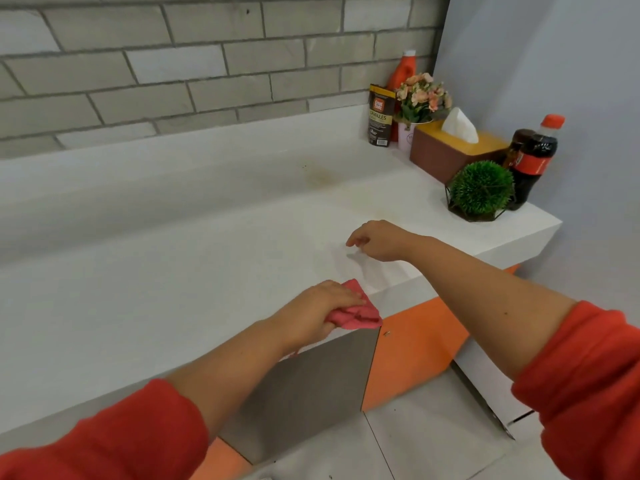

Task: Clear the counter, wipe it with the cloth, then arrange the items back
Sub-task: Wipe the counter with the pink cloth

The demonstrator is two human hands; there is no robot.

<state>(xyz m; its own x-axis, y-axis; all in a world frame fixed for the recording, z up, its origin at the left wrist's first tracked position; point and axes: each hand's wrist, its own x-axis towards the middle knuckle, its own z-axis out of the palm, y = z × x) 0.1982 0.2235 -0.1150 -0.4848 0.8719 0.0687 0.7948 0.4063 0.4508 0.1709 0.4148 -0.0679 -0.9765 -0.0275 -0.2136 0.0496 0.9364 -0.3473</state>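
The white stone counter [207,271] lay mostly bare. The left hand [311,310] gripped the crumpled pink cloth [356,311] at the front edge. The empty right hand [377,240], loosely curled, hovered nearer the brownish stain [320,174], far-right of the cloth.

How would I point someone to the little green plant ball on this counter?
Look to the far right end of the white counter, where items cluster by the wall. Nearest the front edge, before the cola bottle and tissue box, sits the green plant ball: round, spiky, in a wire frame.
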